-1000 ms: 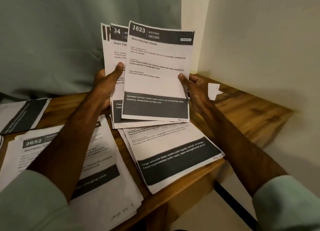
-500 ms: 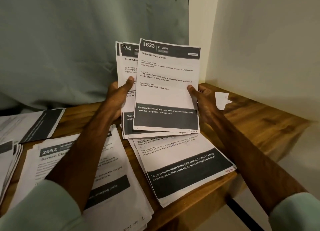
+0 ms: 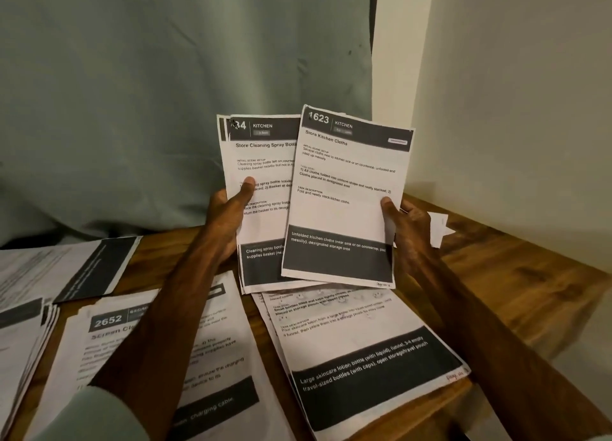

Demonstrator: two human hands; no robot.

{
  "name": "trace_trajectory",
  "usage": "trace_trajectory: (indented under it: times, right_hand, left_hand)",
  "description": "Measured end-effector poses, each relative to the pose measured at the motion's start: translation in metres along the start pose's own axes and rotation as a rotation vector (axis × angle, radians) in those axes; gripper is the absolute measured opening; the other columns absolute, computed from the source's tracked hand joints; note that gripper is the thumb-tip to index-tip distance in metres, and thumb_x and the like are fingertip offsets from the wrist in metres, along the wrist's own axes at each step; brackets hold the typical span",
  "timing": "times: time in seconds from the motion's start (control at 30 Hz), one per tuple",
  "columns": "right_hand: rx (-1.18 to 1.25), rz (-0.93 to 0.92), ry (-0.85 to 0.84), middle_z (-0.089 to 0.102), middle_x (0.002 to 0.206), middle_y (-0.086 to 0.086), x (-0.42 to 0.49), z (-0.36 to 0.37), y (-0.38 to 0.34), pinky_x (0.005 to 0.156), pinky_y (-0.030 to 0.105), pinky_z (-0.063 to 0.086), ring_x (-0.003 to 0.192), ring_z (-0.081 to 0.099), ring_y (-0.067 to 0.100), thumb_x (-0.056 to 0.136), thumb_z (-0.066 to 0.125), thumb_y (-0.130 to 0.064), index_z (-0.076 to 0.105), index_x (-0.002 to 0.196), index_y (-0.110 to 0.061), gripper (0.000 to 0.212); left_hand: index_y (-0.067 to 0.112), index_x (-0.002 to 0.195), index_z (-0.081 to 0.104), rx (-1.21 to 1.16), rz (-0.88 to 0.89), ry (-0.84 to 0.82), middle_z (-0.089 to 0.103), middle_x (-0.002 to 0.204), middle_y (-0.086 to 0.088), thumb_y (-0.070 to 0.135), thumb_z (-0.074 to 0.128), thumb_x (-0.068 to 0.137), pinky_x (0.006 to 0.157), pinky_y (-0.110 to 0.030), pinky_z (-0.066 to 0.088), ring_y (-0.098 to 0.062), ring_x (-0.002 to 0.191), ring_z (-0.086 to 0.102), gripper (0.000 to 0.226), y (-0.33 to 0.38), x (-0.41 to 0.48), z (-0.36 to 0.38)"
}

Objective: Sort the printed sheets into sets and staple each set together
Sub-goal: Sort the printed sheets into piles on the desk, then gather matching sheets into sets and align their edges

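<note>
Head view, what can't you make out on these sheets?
Head view:
- Right side of the spray bottle sheet: covered by the kitchen cloths sheet.
- Middle of the 2652 sheet: hidden by the left forearm.
- Top of the lotion sheet: under the held sheets.
- The handwritten page note: too small to read.

The 1623 sheet covers the right half of the spray-bottle sheet, cutting its title short. Fingers of the left hand and right hand are mostly hidden behind the papers. The left forearm masks much of the 2652 sheet. The picture's left edge crops a stack. The handwritten page number is too small to read
</note>
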State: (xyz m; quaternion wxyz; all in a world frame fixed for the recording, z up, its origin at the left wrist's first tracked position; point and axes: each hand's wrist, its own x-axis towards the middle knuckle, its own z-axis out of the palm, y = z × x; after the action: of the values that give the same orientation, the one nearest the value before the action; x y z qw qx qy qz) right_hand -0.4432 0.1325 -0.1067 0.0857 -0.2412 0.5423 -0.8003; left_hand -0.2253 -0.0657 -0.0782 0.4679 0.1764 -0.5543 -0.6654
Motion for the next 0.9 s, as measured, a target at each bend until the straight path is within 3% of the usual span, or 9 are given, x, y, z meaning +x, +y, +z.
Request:
trace_trajectory:
  times: [0.2, 0.3, 0.57, 0.67, 0.77, 0.9]
  right_hand:
    - [0.034, 0.013, -0.003, 0.077, 0.114, 0.003, -0.002, 0.001, -0.001, 0.095, 0.049, 0.059, 0.101, 0.075, 0.028, 0.097, 0.07, -0.025, 0.072, 0.112, -0.017, 0.017]
    - [0.01, 0.008, 0.003, 0.077, 0.114, 0.004, 0.0, 0.0, -0.001, 0.096, 0.05, 0.058, 0.101, 0.075, 0.028, 0.096, 0.072, -0.025, 0.073, 0.11, -0.017, 0.016]
    - [-0.088, 0.082, -0.061, 0.077, 0.113, 0.006, -0.01, -0.01, -0.012, 0.087, 0.046, 0.062, 0.094, 0.077, 0.028, 0.092, 0.076, -0.026, 0.07, 0.124, -0.008, 0.037]
    - [-0.244, 0.09, -0.13, 0.078, 0.108, 0.008, -0.011, -0.019, -0.035, 0.079, 0.04, 0.064, 0.086, 0.077, 0.026, 0.089, 0.078, -0.033, 0.072, 0.116, -0.009, 0.036]
    - [-0.378, 0.08, -0.151, 0.078, 0.095, 0.006, -0.016, -0.035, -0.058, 0.061, 0.025, 0.06, 0.074, 0.077, 0.02, 0.086, 0.081, -0.039, 0.073, 0.099, -0.01, 0.032]
    - [-0.623, 0.076, -0.217, 0.076, 0.083, 0.01, -0.027, -0.067, -0.059, 0.068, 0.029, 0.052, 0.077, 0.072, 0.027, 0.078, 0.085, -0.052, 0.069, 0.077, -0.002, 0.053]
  left_hand:
    - [0.015, 0.112, 0.068, -0.008, 0.023, 0.046, 0.08, 0.099, -0.002, 0.026, 0.066, 0.1, 0.072, -0.042, 0.064, -0.025, 0.091, 0.077, 0.017, 0.004, -0.001, -0.003]
    - [0.013, 0.118, 0.067, -0.034, 0.032, 0.1, 0.078, 0.108, -0.006, 0.026, 0.067, 0.099, 0.079, -0.044, 0.063, -0.027, 0.095, 0.076, 0.023, 0.006, 0.001, -0.006]
    - [0.022, 0.102, 0.066, -0.088, 0.117, 0.246, 0.075, 0.098, 0.003, 0.022, 0.064, 0.101, 0.064, -0.03, 0.061, -0.01, 0.077, 0.076, 0.002, 0.026, 0.002, -0.007]
    - [0.024, 0.103, 0.062, -0.125, 0.129, 0.315, 0.074, 0.1, 0.002, 0.022, 0.064, 0.102, 0.068, -0.032, 0.063, -0.008, 0.075, 0.076, 0.003, 0.036, -0.002, -0.011]
    - [0.024, 0.11, 0.059, -0.151, 0.137, 0.36, 0.073, 0.106, -0.001, 0.024, 0.062, 0.102, 0.075, -0.037, 0.064, -0.011, 0.079, 0.076, 0.009, 0.045, -0.006, -0.018]
    - [0.025, 0.113, 0.055, -0.183, 0.138, 0.411, 0.072, 0.106, 0.002, 0.028, 0.061, 0.103, 0.077, -0.035, 0.064, -0.011, 0.081, 0.076, 0.012, 0.058, -0.009, -0.03]
